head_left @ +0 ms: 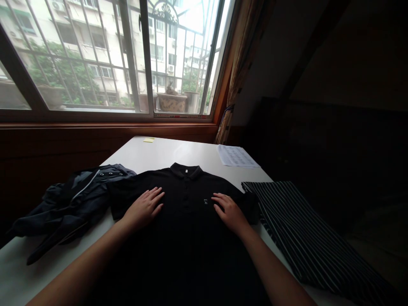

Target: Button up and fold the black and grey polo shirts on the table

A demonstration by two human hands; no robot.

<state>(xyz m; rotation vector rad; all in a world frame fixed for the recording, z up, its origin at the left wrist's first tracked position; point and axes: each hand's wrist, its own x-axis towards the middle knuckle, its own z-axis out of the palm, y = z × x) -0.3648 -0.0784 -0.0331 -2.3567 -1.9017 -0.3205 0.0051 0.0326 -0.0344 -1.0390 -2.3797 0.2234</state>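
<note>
A black polo shirt [188,238] lies spread out front side up, its collar pointing toward the window. A small white mark sits on its chest and a white label shows inside the collar. My left hand [145,207] rests flat on the left side of the chest, fingers stretched out. On the other side, my right hand [228,212] lies with fingers extended beside the white mark. Neither hand grips the cloth. The shirt's lower part runs into dark shadow near me.
The white table [181,151] carries a crumpled dark garment [79,199] with eyelets at the left. Striped dark fabric [306,229] lies along the right edge. Printed sheets [237,156] and a yellow note [148,140] are at the far end, below a barred window [105,59].
</note>
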